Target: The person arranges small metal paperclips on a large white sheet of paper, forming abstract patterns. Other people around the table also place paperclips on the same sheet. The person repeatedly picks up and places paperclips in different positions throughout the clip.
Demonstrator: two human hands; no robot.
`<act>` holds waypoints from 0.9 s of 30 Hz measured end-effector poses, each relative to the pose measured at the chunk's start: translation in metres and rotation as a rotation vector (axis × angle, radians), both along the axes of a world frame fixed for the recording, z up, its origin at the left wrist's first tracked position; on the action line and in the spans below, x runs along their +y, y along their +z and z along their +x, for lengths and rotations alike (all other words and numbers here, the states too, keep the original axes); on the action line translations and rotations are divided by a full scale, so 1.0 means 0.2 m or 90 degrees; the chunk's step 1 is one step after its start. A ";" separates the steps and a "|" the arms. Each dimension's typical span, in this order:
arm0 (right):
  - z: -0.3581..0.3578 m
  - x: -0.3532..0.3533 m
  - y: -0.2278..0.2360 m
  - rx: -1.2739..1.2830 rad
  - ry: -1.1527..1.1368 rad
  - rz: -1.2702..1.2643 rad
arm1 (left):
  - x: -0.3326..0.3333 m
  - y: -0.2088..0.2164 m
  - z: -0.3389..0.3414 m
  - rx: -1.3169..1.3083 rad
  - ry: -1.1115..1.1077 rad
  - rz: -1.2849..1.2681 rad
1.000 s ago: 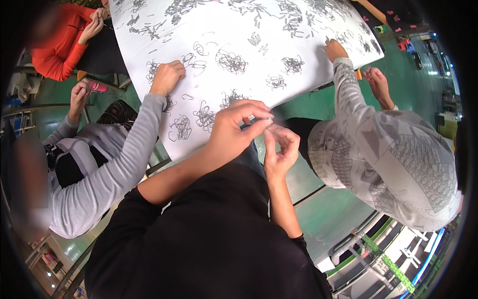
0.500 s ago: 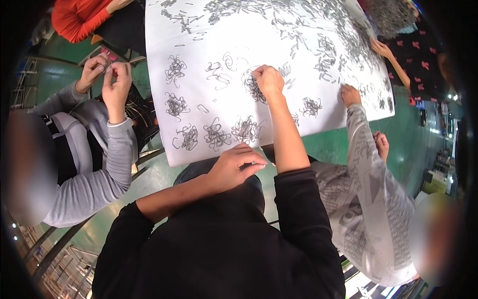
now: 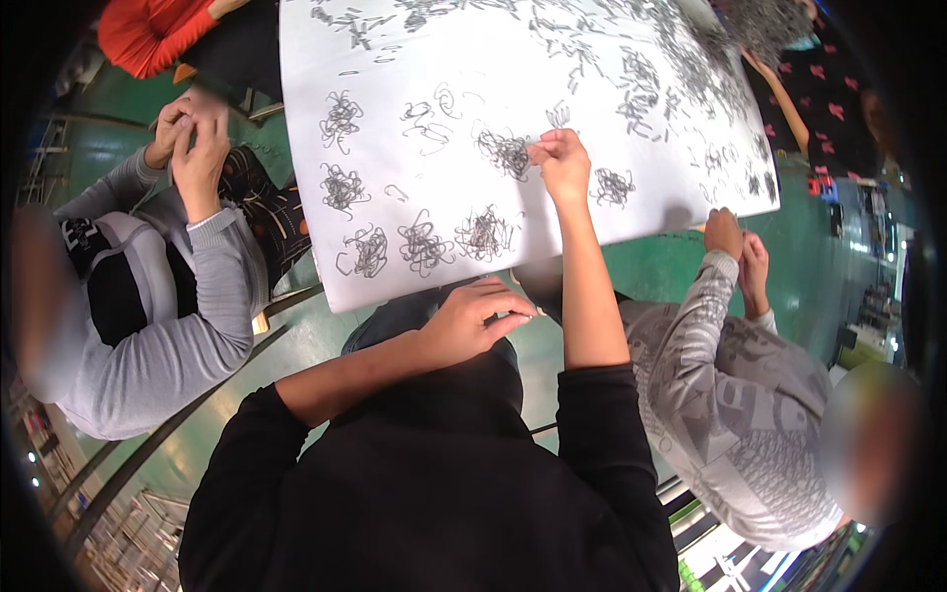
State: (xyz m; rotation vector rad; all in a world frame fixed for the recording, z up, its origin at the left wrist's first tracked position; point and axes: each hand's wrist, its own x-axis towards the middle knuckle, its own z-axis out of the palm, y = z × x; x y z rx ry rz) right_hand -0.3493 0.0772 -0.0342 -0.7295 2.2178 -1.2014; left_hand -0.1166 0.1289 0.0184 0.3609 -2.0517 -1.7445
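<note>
My right hand [image 3: 565,170] is over the white table [image 3: 395,59], at the right edge of a tangled pile of thin dark bent wire pieces [image 3: 505,153]. Its thumb and fingers are drawn together; anything between them is too small to make out. Low in front of my body, just off the table's near edge, my left hand [image 3: 473,321] has thumb and forefinger pinched. A tiny pale speck shows at those fingertips, too small to name. Near the table edge lie more tangled wire piles [image 3: 483,235], and a few loose straight pieces [image 3: 558,114] lie beyond my right hand.
Many dark pieces [image 3: 641,94] are strewn over the table's far and right parts. A co-worker in grey [image 3: 197,173] sits at left, hands together. Another in patterned grey [image 3: 725,232] sits at right. People in red [image 3: 148,44] and dark patterned clothing [image 3: 824,79] are farther off.
My right hand has moved right, off the top of the wire pile to its side. My left hand stays nearly still. The right co-worker's hand has drawn back from the table toward the other hand.
</note>
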 end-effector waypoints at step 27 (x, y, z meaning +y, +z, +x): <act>0.64 0.98 0.38 0.030 -0.302 -0.406 | -0.03 -0.09 -0.34 0.075 0.034 -0.204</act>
